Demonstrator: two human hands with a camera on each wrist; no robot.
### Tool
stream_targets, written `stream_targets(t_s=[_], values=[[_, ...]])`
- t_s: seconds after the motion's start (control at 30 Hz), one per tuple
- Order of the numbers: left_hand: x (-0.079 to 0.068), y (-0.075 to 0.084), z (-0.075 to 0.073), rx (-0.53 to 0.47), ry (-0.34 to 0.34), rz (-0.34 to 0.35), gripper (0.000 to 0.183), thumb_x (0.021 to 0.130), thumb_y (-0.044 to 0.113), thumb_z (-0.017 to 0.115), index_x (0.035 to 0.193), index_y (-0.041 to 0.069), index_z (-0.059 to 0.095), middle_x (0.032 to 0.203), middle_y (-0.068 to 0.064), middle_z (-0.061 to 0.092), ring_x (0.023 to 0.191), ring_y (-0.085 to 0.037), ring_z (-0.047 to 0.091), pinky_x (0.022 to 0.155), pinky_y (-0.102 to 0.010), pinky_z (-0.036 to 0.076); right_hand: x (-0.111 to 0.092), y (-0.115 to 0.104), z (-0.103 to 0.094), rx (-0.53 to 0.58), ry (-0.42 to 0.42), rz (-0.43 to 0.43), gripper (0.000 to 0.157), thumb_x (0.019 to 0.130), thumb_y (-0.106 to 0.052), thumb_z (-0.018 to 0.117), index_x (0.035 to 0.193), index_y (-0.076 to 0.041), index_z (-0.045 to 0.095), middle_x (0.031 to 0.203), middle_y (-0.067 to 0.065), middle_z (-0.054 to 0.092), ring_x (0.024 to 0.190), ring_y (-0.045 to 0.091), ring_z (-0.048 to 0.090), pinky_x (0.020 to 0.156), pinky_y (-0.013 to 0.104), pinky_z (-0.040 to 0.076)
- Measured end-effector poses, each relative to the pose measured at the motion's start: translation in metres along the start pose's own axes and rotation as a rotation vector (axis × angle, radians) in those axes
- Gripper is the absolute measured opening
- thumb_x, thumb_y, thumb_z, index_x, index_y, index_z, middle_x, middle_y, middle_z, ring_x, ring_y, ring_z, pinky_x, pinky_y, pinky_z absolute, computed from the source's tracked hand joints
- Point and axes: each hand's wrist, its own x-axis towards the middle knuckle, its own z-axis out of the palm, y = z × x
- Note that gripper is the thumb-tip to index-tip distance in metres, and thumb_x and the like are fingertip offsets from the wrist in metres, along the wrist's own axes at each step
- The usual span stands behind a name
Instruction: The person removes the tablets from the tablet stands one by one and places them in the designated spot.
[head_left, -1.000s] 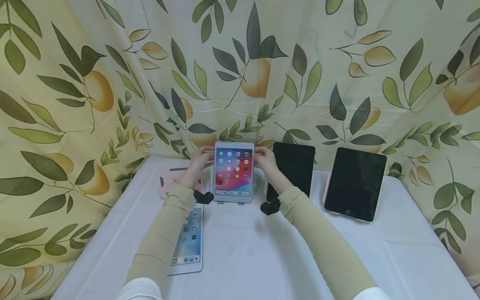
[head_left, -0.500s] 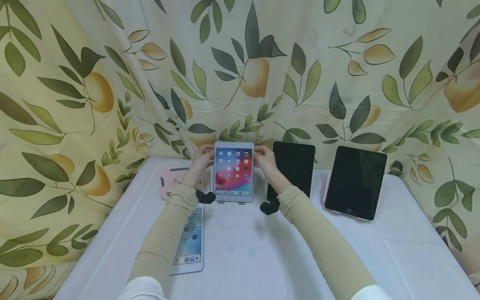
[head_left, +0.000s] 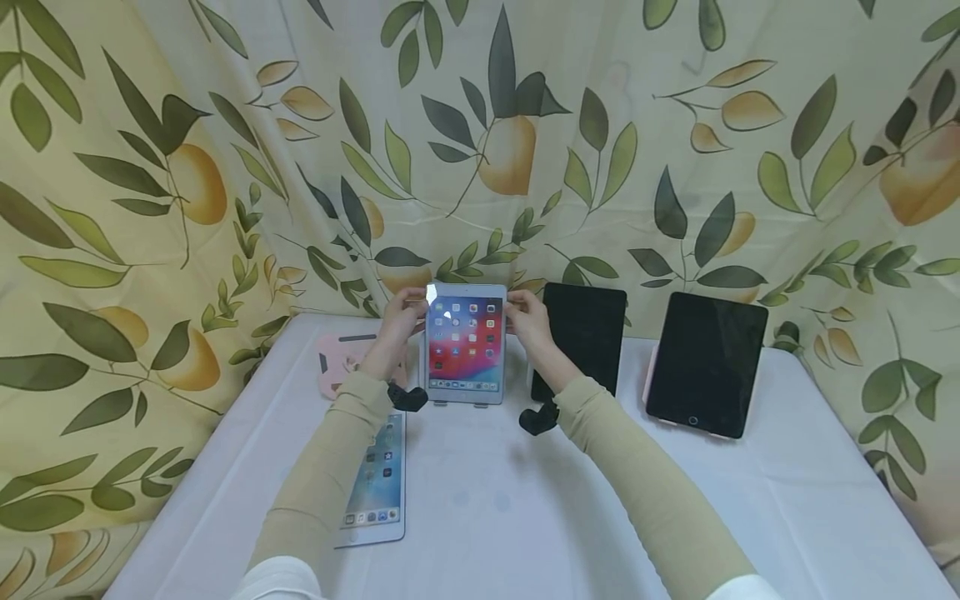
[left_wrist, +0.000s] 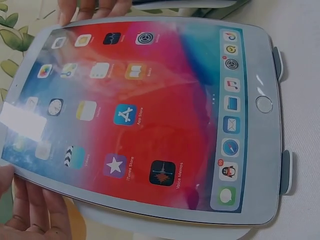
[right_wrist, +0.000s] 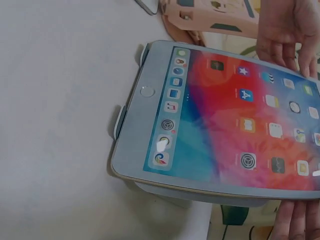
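A white tablet (head_left: 465, 343) with a lit home screen leans upright on a stand at the table's back; two small lips of the stand (left_wrist: 287, 172) catch its lower edge. My left hand (head_left: 400, 321) holds the tablet's left side near the top, the thumb at the edge and fingers behind in the left wrist view. On the opposite side my right hand (head_left: 531, 321) grips the upper right edge; its fingers (right_wrist: 297, 220) go partly out of sight behind the tablet. Glare covers the screen's upper left corner.
Beside my left forearm lies another lit white tablet (head_left: 378, 479), partly covered by the sleeve. A pink case (head_left: 345, 354) lies behind that forearm. Two dark-screened tablets (head_left: 588, 329) lean to the right, the farther tablet (head_left: 705, 362) on a stand. A leaf-patterned curtain (head_left: 480, 150) hangs behind.
A bright glare has appeared on the upper left of the tablet's screen, consistent with a slight tilt. Both hands have stayed at its sides.
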Motion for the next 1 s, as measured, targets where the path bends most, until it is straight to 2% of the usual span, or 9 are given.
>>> stream_targets(t_s=[0.13,0.33,0.6,0.8,1.0], values=[[-0.002,0.000,0.000,-0.001,0.009,-0.005,0.028,0.098,0.007,0.048,0.126,0.006,0.053,0.108,-0.006,0.053,0.092,-0.016,0.055,0.098,-0.040,0.050,-0.002,0.001,0.000,-0.006,0.005,-0.013,0.027,0.100,-0.014,0.049,0.125,-0.004,0.053,0.101,0.009,0.056,0.081,0.014,0.055,0.093,0.046,0.053],[-0.005,0.003,0.000,-0.005,0.022,0.039,0.027,0.098,0.006,0.048,0.124,0.006,0.053,0.107,-0.006,0.052,0.094,-0.019,0.054,0.097,-0.039,0.050,-0.005,-0.001,-0.002,0.011,0.003,-0.057,0.025,0.099,-0.014,0.051,0.121,-0.004,0.055,0.102,0.010,0.055,0.088,0.020,0.058,0.095,0.050,0.051],[-0.010,0.005,0.001,-0.028,0.045,0.055,0.026,0.097,0.005,0.050,0.123,0.005,0.054,0.106,-0.004,0.053,0.093,-0.015,0.054,0.096,-0.038,0.050,-0.017,-0.002,-0.003,-0.001,0.032,-0.117,0.019,0.099,-0.014,0.052,0.116,-0.008,0.057,0.104,0.011,0.059,0.087,0.020,0.060,0.090,0.044,0.055],[-0.019,0.008,0.002,-0.057,0.083,0.068,0.025,0.096,0.004,0.051,0.121,0.006,0.056,0.106,-0.001,0.053,0.093,-0.012,0.053,0.091,-0.031,0.050,-0.021,-0.003,-0.003,0.009,0.022,-0.129,0.023,0.098,-0.014,0.052,0.120,-0.007,0.056,0.115,0.014,0.060,0.095,0.020,0.057,0.093,0.045,0.053],[-0.032,0.014,0.001,-0.049,0.115,0.102,0.026,0.096,0.002,0.051,0.120,0.004,0.057,0.108,-0.004,0.056,0.095,-0.013,0.053,0.094,-0.033,0.051,-0.028,-0.008,-0.005,0.027,0.002,-0.164,0.023,0.098,-0.012,0.052,0.120,-0.005,0.055,0.111,0.012,0.058,0.093,0.017,0.054,0.095,0.049,0.052]])
